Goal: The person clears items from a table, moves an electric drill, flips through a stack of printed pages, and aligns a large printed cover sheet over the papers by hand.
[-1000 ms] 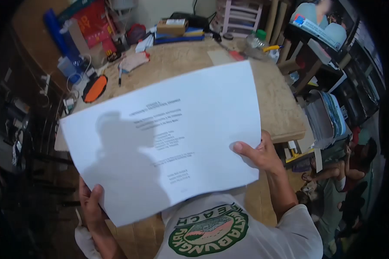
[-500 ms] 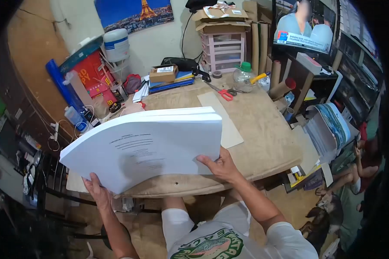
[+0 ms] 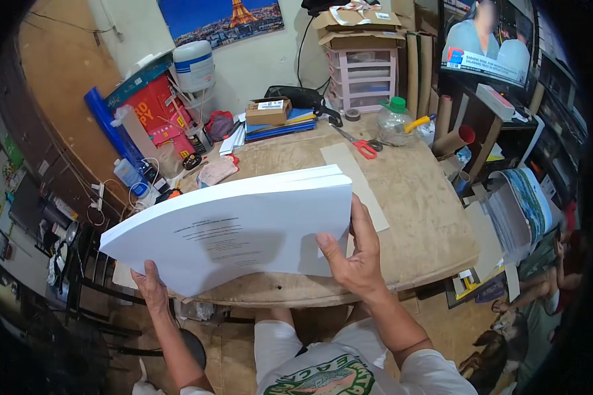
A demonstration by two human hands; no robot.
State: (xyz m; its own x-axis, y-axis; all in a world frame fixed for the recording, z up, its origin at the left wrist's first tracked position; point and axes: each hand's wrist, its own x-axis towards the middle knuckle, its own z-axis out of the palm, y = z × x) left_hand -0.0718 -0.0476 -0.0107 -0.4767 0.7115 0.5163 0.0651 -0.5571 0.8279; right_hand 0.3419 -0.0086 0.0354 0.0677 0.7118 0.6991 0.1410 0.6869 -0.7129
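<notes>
A thick stack of printed white paper [image 3: 244, 237] is held up on its long edge above the near side of the table, its sheets bowed. My left hand [image 3: 153, 288] grips the lower left corner, thumb on the printed face. At the right edge, my right hand [image 3: 359, 253] has its thumb against the printed face and its fingers around behind; their tips are partly hidden. Under and behind the stack's right end lies a flat pale board [image 3: 359, 181] on the table.
Red-handled scissors [image 3: 364, 149], a roll of tape [image 3: 352, 114] and a clear jar with a green lid [image 3: 394, 125] sit toward the back of the table [image 3: 428, 217]. A small cardboard box [image 3: 268, 110] rests on blue folders. Dogs [image 3: 494, 349] lie on the floor at right.
The camera view has shifted, so the surroundings appear further right and slightly lower. My right hand has moved up the stack's right edge, its fingers now extended behind it. The left keeps its corner.
</notes>
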